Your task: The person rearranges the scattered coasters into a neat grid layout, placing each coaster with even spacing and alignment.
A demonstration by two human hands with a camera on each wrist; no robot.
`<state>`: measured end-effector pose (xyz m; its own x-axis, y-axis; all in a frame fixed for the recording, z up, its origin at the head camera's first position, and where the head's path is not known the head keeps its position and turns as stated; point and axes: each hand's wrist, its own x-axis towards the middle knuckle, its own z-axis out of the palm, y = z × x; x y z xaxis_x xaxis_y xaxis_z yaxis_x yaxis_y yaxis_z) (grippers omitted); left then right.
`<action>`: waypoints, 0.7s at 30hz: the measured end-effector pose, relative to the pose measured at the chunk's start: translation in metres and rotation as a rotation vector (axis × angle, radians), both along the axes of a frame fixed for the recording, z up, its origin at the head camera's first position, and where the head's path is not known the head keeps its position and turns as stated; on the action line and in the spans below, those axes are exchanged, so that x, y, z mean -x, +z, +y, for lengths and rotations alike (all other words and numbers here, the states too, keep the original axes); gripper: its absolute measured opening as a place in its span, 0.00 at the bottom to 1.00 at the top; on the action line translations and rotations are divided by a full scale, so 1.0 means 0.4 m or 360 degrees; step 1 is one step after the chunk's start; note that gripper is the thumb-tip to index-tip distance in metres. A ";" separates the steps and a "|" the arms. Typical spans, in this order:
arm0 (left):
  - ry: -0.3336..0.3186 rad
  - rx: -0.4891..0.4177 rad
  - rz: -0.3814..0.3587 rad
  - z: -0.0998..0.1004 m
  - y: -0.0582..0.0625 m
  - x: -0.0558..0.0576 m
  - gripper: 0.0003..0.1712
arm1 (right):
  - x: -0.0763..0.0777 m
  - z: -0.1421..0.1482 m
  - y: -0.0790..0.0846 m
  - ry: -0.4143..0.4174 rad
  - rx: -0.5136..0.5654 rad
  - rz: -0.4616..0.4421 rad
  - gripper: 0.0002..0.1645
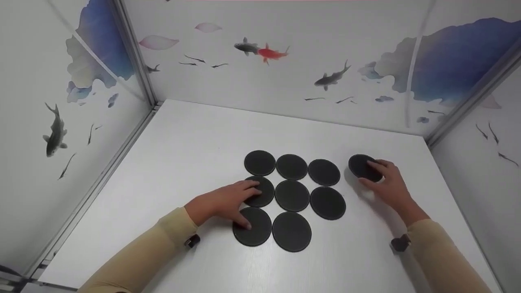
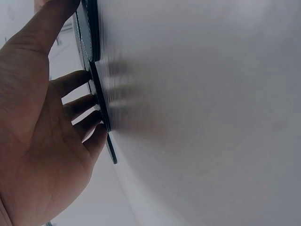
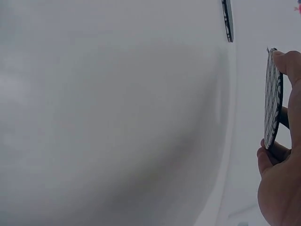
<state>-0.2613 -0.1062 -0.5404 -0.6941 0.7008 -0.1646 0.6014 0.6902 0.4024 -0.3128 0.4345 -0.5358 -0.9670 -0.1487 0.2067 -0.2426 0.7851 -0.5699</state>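
My right hand (image 1: 388, 183) grips a round black coaster (image 1: 360, 166) by its edge, lifted off the white table at the right of the group. In the right wrist view this coaster (image 3: 272, 101) shows a pale underside with dark lines, between thumb and fingers. My left hand (image 1: 228, 201) lies with fingers spread over the left column: its fingertips touch the middle-left coaster (image 1: 265, 191), and its thumb rests on the front-left coaster (image 1: 253, 236). The left wrist view shows the left hand (image 2: 51, 122) against the edges of stacked-looking coasters (image 2: 95, 33) with stitched rims.
Several more black coasters lie flat in close rows, among them the centre coaster (image 1: 292, 196), the front coaster (image 1: 292, 232) and the right coaster (image 1: 327, 203). White panels (image 1: 285, 81) printed with fish enclose the table (image 1: 195, 142) at the back and both sides.
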 end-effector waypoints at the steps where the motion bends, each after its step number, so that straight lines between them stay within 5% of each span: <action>1: -0.0005 0.0003 0.0006 0.000 -0.001 0.001 0.61 | -0.006 -0.005 0.000 0.0017 0.0006 0.0008 0.45; 21: 0.0010 0.0016 -0.0001 0.003 0.001 -0.003 0.61 | -0.140 -0.088 -0.030 0.0300 0.0010 -0.0002 0.42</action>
